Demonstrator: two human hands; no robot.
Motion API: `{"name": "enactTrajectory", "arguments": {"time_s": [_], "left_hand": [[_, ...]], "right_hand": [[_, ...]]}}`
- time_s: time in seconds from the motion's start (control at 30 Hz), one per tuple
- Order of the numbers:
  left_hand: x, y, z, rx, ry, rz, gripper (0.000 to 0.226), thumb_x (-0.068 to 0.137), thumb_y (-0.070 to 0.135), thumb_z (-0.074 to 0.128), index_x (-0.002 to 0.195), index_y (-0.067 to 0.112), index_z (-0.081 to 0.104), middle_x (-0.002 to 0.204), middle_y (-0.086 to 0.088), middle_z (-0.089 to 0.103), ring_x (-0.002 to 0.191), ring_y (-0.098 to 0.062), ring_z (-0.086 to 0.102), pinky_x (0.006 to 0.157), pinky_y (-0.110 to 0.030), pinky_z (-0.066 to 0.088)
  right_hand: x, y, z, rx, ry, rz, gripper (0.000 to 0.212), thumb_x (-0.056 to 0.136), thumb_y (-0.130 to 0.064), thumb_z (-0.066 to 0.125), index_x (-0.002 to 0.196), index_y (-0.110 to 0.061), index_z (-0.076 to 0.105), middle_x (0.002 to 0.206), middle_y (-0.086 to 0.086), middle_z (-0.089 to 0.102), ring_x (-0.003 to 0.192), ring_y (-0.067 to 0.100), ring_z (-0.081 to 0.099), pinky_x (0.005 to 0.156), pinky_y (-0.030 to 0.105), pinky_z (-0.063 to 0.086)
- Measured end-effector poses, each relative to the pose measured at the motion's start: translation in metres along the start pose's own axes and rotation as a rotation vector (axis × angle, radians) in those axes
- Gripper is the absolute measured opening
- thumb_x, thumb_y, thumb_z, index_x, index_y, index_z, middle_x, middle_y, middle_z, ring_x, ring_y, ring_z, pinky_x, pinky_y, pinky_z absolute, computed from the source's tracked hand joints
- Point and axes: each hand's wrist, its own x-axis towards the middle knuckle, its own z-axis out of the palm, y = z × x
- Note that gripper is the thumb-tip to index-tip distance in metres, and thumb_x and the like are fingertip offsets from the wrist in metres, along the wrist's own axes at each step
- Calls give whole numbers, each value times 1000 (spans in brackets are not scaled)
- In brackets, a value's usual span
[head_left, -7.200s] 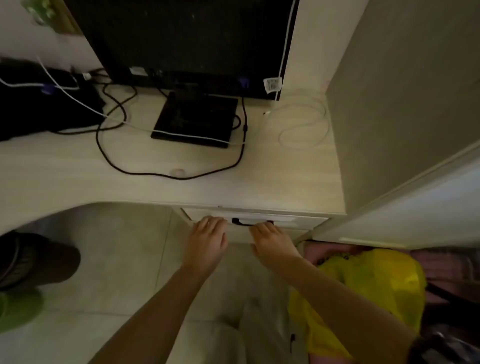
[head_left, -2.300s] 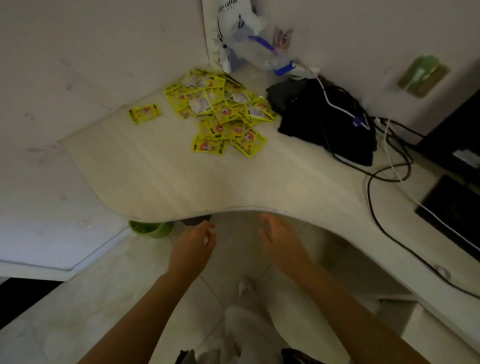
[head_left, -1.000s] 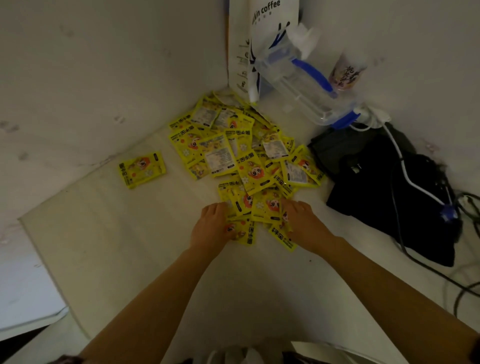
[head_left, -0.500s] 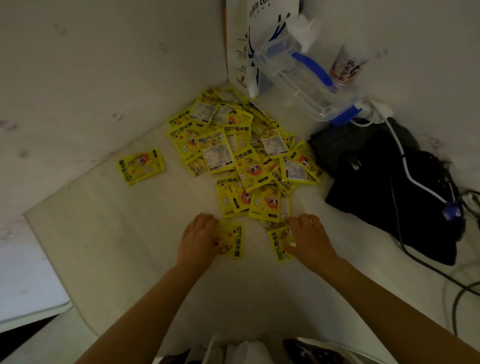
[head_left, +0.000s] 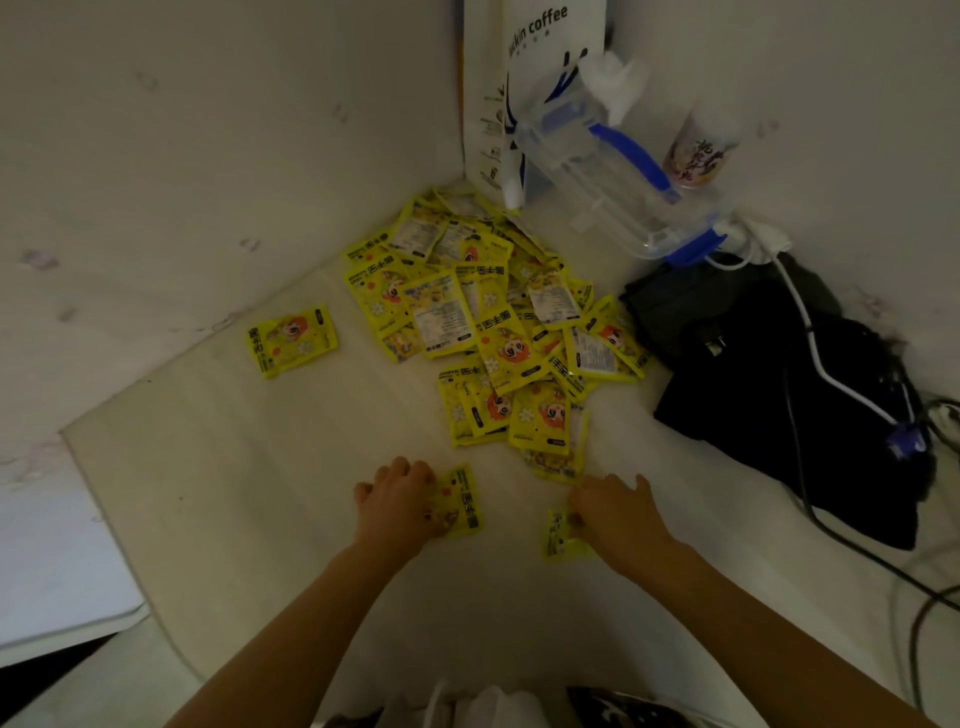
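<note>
Yellow packets (head_left: 488, 332) lie in a loose pile in the corner of the pale desk (head_left: 249, 499), where the two walls meet. Two of them are apart from the pile, nearer to the person, and each hand is on one. The left hand (head_left: 397, 501) covers the left edge of the first packet (head_left: 462, 501); its fingers are bent over it, but I cannot tell if they pinch it or only press it down. The right hand (head_left: 618, 512) lies flatter, with relaxed fingers spread on the desk toward the pile, and its thumb side rests on the second packet (head_left: 558, 538), which looks a little crumpled. One more lone packet (head_left: 291, 340) lies alone at the left, near the wall. Behind the pile a white coffee bag (head_left: 530, 78) stands in the corner, and a clear box with blue clips (head_left: 602, 166) leans beside it, next to a printed cup (head_left: 701, 150). A black cloth bundle (head_left: 769, 415) lies to the right, with a white cable (head_left: 831, 374) across it.
</note>
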Motion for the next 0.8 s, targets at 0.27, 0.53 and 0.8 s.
{"name": "enactTrajectory", "arguments": {"time_s": [0.27, 0.53, 0.8], "left_hand": [[1, -15, -7, 16, -71, -61, 46, 75, 55, 64, 102, 24, 42, 95, 4, 57, 97, -21, 54, 87, -39, 29], [31, -58, -60, -326, -22, -219, 27, 82, 36, 70, 86, 12, 59, 89, -6, 67, 93, -29, 66, 70, -30, 51], [99, -106, -156, -261, 192, -277, 49, 82, 25, 73, 121, 0, 59, 99, -18, 68, 88, -10, 69, 73, -25, 51]], "right_hand": [[10, -16, -28, 565, 79, -15, 16, 92, -33, 58, 84, -18, 57, 94, 3, 57, 92, 23, 60, 75, 34, 48], [42, -9, -44, 1106, 100, 279, 15, 92, -17, 56, 85, -6, 62, 79, 13, 62, 77, 23, 58, 64, 28, 43], [69, -6, -51, 1256, 88, 532, 8, 78, -1, 59, 78, 6, 63, 72, 17, 51, 66, 24, 51, 62, 32, 38]]}}
